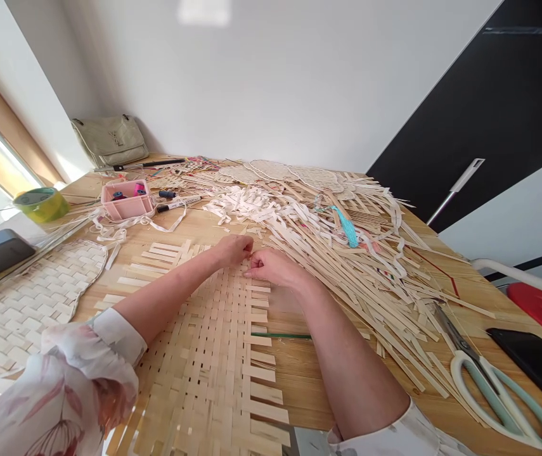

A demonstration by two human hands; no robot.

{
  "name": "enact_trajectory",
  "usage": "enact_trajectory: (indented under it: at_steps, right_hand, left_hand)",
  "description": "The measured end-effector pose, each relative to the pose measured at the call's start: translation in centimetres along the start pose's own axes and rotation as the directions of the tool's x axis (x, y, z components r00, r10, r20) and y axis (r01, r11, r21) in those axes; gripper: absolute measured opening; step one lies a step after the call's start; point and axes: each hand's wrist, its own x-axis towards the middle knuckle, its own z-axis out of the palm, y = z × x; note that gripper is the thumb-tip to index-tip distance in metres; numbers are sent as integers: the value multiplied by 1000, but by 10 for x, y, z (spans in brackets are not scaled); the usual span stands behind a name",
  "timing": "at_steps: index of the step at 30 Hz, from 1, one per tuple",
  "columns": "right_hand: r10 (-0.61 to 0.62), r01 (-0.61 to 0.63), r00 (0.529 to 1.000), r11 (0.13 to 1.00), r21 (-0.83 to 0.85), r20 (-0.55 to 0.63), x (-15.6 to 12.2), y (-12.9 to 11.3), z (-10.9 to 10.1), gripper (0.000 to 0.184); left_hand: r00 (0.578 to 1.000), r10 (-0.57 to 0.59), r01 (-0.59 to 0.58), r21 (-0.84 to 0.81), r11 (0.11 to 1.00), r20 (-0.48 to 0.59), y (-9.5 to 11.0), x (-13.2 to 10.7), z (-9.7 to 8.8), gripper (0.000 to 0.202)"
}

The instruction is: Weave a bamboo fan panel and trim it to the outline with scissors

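Clock centred on the hands, 12 = away from the person.

Fingers: both sets curled in, tips close together at the mat's far right corner. Can't tell if either is clamped on a strip (contact too small to read).

Left hand (235, 249): knuckles up, fingers folded under, pointing toward 2. Its forearm comes in from 8, across the woven mat (204, 354).

Right hand (273, 265): just beside the left, thumb and index bent toward 9. Forearm runs back to between 4 and 5, mostly over bare table (302, 373).

Mat: starts under the hands, spreads toward 6 and 7, loose strip ends sticking out along its right edge. Green strip (283, 335) at 5, partly out past that edge.

Further out: white ribbon heap (246, 204) at 12, turquoise tassel (345, 229) between 2 and 3, long wood strips (361, 294) at 3 to 4. Scissors (494, 386) at 4, black phone (537, 364) just beside them. Second woven piece (33, 304) near 9, pink basket (130, 206) at 10, bag (113, 142) between 10 and 11.
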Motion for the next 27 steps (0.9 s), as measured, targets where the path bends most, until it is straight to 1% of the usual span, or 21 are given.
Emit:
enact_trajectory:
  at_steps: [5, 10, 17, 21, 24, 26, 27]
  right_hand:
    - [1, -1, 1000, 1000, -9, -2, -1, 0, 1, 20]
    - [-19, 19, 1000, 1000, -7, -4, 1, 3, 4, 22]
    - [-51, 51, 999, 998, 37, 1, 0, 3, 4, 23]
    - [-67, 67, 998, 992, 110, -4, -2, 1, 0, 22]
    - [-67, 71, 997, 975, 209, -23, -3, 1, -3, 18]
    - [-52, 72, 996, 952, 298, -74, -3, 3, -6, 16]
    - [-32, 73, 992, 935, 347, -123, -3, 4, -8, 16]
  left_hand:
    - [999, 34, -34, -14, 999, -10, -2, 0, 1, 7]
    - [998, 66, -66, -35, 997, -9, -3, 0, -2, 8]
    - [993, 112, -114, -86, 990, -25, -6, -1, -5, 9]
    - [993, 101, -108, -126, 986, -68, -8, -5, -2, 10]
    - [992, 81, -96, -153, 984, -99, -7, -7, 0, 9]
    - [990, 65, -85, -168, 982, -124, -7, -7, -2, 8]
    - [989, 59, -83, -176, 981, -137, -7, -8, -4, 8]
